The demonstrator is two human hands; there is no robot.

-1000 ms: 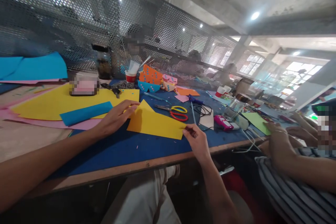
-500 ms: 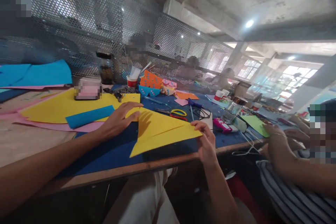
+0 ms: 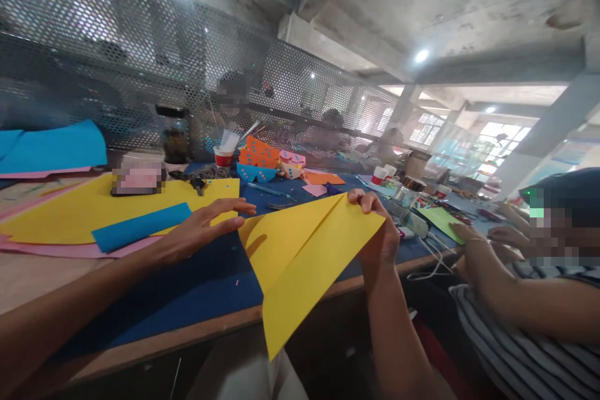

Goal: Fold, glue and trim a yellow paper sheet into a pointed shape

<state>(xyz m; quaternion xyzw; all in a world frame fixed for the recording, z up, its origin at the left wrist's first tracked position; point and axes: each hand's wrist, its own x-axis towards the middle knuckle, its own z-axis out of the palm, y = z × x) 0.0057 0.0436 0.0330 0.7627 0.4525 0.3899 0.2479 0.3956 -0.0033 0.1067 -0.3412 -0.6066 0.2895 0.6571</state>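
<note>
A folded sheet of yellow paper (image 3: 312,262) is raised above the table's front edge, tilted, with one pointed corner hanging down. A diagonal fold crosses it. My right hand (image 3: 382,237) grips its upper right edge, fingertips curled over the top and the rest of the hand behind the sheet. At the sheet's left corner, my left hand (image 3: 210,222) reaches with fingers stretched out and the thumb apart from them. Its thumb tip is very near the paper; whether they touch I cannot tell. A blue paper strip (image 3: 140,227) lies just beyond my left wrist.
Large yellow paper (image 3: 60,215) and blue sheets (image 3: 51,149) lie to the left. Scissors (image 3: 199,184), a paper cup (image 3: 224,156), a dark jar (image 3: 172,134) and orange cut pieces (image 3: 257,153) stand farther back. A co-worker's arm (image 3: 497,275) rests at the right, near green paper (image 3: 440,223).
The yellow folded paper has been lifted and turned, its right side up and its lower corner dropping toward my lap. My right hand rose with it. My left hand no longer lies over the paper.
</note>
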